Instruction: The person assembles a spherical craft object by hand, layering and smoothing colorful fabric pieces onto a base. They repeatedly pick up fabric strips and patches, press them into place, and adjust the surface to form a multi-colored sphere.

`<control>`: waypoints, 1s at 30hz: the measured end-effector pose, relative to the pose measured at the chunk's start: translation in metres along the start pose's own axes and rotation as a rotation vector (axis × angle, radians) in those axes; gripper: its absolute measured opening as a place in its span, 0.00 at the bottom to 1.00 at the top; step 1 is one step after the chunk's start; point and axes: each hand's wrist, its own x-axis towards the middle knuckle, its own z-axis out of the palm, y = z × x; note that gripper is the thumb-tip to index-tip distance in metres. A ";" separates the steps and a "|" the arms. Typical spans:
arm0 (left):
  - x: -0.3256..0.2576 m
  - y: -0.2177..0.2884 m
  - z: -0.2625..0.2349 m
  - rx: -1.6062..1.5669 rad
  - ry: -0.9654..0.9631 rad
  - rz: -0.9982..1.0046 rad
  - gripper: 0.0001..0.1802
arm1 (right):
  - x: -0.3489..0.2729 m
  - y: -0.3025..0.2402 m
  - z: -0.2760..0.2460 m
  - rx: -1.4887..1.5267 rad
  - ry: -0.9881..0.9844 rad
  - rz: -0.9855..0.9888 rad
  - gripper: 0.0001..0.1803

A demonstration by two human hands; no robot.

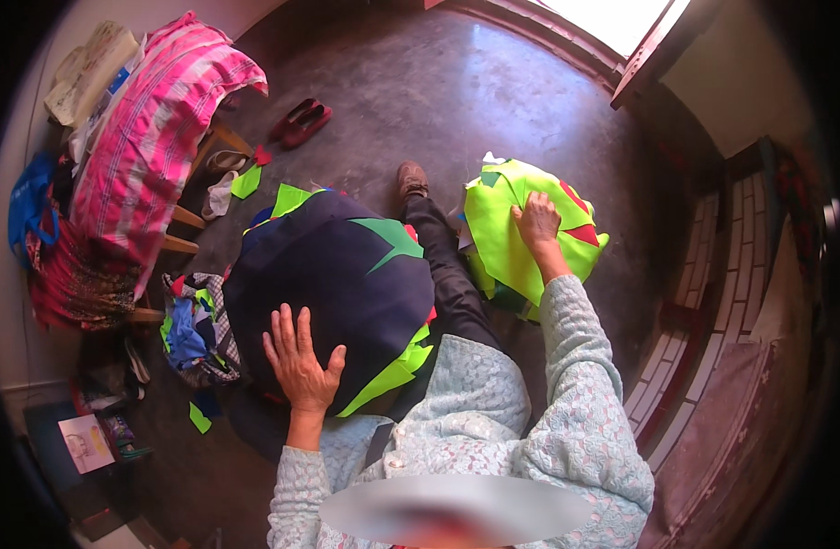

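My left hand (305, 366) lies with spread fingers on the near side of a large bundle of dark navy cloth (319, 247). A green cloth piece (390, 241) shows on top of that bundle, and neon yellow-green scraps (397, 375) stick out at its near right edge. Ahead and to the right, my right hand (538, 224) rests on a smaller bundle of neon yellow cloth (495, 233), fingers slightly bent but apart. Red cloth pieces (582, 235) show beside that hand. Neither hand visibly lifts any cloth.
A checked bag (226, 352) of cloth scraps sits left of the navy bundle. Pink plaid cloth (155, 137) drapes over wooden furniture farther left. Dark red shoes (301, 123) and a white shoe (220, 194) lie on the floor. A white-tiled ledge (703, 302) runs along the right.
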 end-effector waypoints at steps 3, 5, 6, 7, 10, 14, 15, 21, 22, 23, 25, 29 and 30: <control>0.000 -0.001 0.001 0.005 -0.002 0.000 0.41 | 0.014 -0.003 -0.001 -0.047 -0.063 -0.010 0.19; 0.000 -0.001 0.001 0.005 -0.005 -0.003 0.41 | 0.020 0.001 0.013 -0.075 -0.091 -0.029 0.16; 0.000 -0.001 0.001 0.004 -0.007 -0.001 0.41 | 0.022 0.006 0.022 -0.088 -0.084 -0.030 0.14; 0.000 -0.001 0.001 0.003 -0.009 0.000 0.41 | 0.023 0.010 0.031 -0.100 -0.076 -0.030 0.12; 0.000 -0.001 0.000 0.006 -0.006 -0.001 0.41 | 0.020 0.014 0.030 -0.079 -0.011 -0.030 0.08; -0.002 -0.001 0.001 -0.001 0.009 -0.002 0.41 | 0.014 0.035 0.023 0.104 0.093 0.006 0.08; -0.002 -0.001 0.000 -0.006 0.009 -0.001 0.41 | 0.014 0.040 0.022 0.167 0.114 0.016 0.08; 0.001 0.000 -0.001 -0.029 0.018 0.001 0.41 | 0.027 0.068 0.014 0.685 0.081 0.357 0.13; 0.001 0.000 -0.001 -0.036 0.021 0.003 0.40 | 0.029 0.069 0.010 0.809 0.130 0.362 0.11; 0.001 0.000 -0.001 -0.036 0.023 0.001 0.40 | 0.030 0.066 0.004 0.937 0.173 0.363 0.10; -0.002 -0.002 -0.001 -0.034 0.031 -0.008 0.40 | 0.019 0.045 -0.031 1.433 0.058 0.325 0.09; -0.003 -0.003 0.000 -0.037 0.056 -0.004 0.40 | -0.016 0.009 -0.077 2.159 -0.223 0.177 0.11; -0.003 -0.003 0.002 -0.050 0.066 -0.003 0.40 | -0.031 -0.006 -0.088 2.213 -0.277 0.200 0.12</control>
